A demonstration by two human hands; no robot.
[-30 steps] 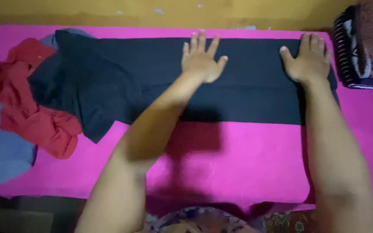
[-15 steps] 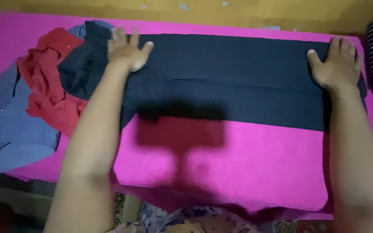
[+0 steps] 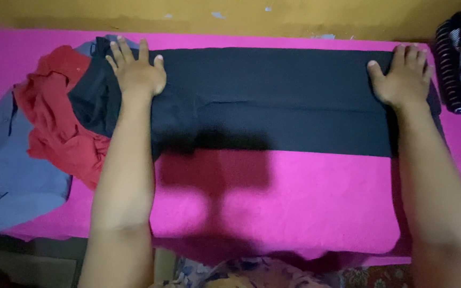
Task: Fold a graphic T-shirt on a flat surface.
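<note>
Head camera, looking down: a black garment (image 3: 273, 96) lies folded into a long band across a bright pink cloth-covered surface (image 3: 294, 202), its far edge close to the yellow wall (image 3: 241, 16). Left hand (image 3: 137, 72) rests flat on the band's left end, fingers spread and palm down, gripping nothing. Right hand (image 3: 404, 80) lies just as flat on the right end (fingers together, thumb out), pressing rather than grasping. Beside the left hand, a crumpled red garment (image 3: 54, 122) touches the black one, and a grey-blue garment (image 3: 1, 165) lies under it at the surface's left edge. A striped dark fabric pile (image 3: 460, 74) sits just right of the right hand.
</note>
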